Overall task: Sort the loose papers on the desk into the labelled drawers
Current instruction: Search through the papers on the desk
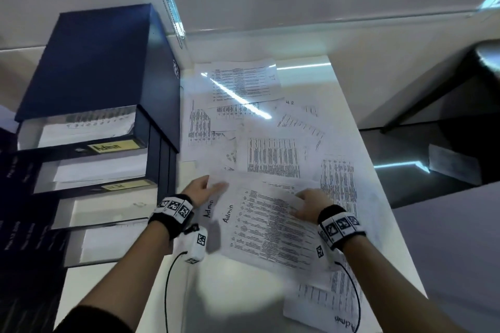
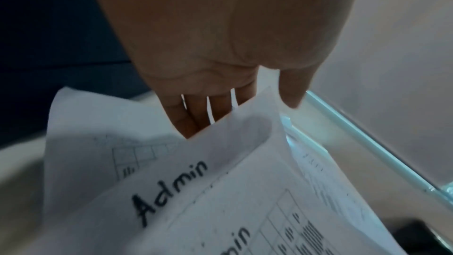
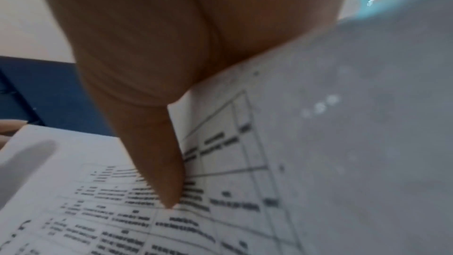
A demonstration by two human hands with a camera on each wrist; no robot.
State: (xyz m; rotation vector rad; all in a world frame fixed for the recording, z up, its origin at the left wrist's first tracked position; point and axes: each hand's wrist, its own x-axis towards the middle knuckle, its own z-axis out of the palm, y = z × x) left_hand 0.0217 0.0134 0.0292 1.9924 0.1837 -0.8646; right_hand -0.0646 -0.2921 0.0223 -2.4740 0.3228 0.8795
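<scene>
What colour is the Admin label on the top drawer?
Pale yellow with black lettering on the Admin label; clearest in the head view.

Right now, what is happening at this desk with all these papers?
A person is sorting printed sheets on a white desk. Both hands hold two white sheets handwritten "Admin": the left hand at their top edge, the right hand pinching the far side. Other printed sheets lie scattered beyond. The dark blue drawer unit stands at the left, its yellow-labelled "Admin" drawer open.
</scene>
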